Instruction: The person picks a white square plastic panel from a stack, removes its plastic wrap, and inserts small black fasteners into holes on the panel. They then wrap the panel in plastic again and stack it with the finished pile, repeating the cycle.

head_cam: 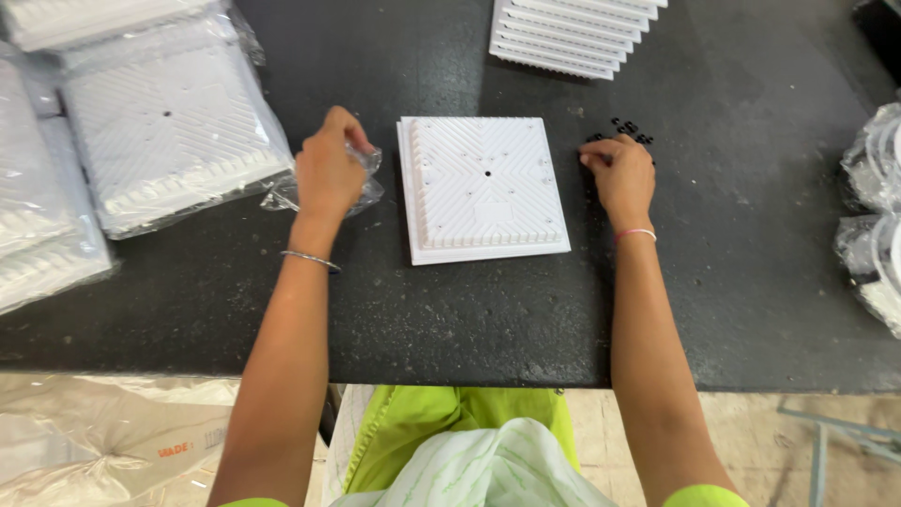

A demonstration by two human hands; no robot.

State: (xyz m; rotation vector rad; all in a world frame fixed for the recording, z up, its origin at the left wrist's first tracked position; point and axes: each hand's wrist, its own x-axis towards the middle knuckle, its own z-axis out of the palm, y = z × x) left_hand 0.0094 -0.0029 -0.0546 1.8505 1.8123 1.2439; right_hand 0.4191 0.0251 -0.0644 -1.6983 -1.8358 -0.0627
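A left hand (pixel 328 169) clutches a clear plastic wrapper (pixel 361 178) beside a white square ribbed panel (pixel 483 188); right hand (pixel 619 174) fingertips pinch among small black parts (pixel 629 127) mid-table.

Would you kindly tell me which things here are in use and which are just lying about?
In use:
left hand gripping clear plastic wrap
right hand on small black parts
white square panel between the hands

Lying about:
bagged panels
unwrapped panel stack
bagged round parts

Black table (pixel 751 282) (white panels (pixel 483 188) atop)
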